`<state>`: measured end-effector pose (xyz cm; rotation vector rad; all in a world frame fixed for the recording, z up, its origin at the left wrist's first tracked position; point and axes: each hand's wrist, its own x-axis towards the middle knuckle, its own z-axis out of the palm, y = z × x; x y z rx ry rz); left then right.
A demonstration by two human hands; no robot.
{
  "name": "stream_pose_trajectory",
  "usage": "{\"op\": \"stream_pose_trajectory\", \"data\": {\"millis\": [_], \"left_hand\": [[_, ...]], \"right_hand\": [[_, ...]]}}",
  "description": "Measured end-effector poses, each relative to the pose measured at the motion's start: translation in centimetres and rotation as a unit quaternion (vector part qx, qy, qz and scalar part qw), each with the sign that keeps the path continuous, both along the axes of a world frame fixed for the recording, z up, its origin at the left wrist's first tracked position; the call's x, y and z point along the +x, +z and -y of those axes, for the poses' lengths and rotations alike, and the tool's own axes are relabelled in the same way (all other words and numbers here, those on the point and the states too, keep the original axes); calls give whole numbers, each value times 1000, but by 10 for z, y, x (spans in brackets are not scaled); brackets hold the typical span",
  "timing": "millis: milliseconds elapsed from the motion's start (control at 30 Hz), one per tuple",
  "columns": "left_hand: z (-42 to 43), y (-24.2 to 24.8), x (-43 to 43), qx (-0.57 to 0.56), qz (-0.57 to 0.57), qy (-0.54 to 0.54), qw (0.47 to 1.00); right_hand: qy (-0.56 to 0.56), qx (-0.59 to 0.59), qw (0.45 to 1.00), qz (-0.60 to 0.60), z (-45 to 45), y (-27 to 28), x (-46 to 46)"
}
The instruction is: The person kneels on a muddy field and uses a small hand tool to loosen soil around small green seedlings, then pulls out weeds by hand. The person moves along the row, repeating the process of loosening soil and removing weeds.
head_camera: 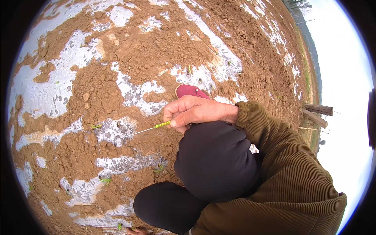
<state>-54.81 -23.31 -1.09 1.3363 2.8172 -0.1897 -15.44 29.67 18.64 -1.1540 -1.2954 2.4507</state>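
In the head view my right hand (189, 113), in a brown corduroy sleeve, pinches the yellow-green striped handle of a thin metal rod (140, 132). The rod slants down to the left, its tip over soil-spattered plastic film (114, 129) near a small dark hole. A green seedling (96, 126) lies left of the tip. Only the fingers of my left hand (137, 231) show at the bottom edge, close to a small green sprout (119, 226); whether they hold anything is hidden. My right hand is just above my dark-trousered knee (217, 158).
Clods of brown soil (100, 88) partly cover strips of plastic film (58, 91). More seedlings (105, 180) poke up near my other knee (161, 202). A red shoe (189, 90) is beyond my right hand. Wooden posts (318, 109) stand at the field's edge on the right.
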Motion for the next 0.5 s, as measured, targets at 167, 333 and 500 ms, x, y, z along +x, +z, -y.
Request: {"op": "stream_pose_trajectory", "data": {"millis": [167, 333, 500], "left_hand": [[-42, 5, -14, -123, -7, -93, 988], [-131, 23, -32, -241, 60, -22, 968], [-269, 64, -59, -287, 137, 122, 940]], "right_hand": [[9, 19, 997, -81, -25, -15, 16], [-19, 3, 990, -139, -52, -16, 36], [-31, -31, 990, -135, -82, -21, 50]]}}
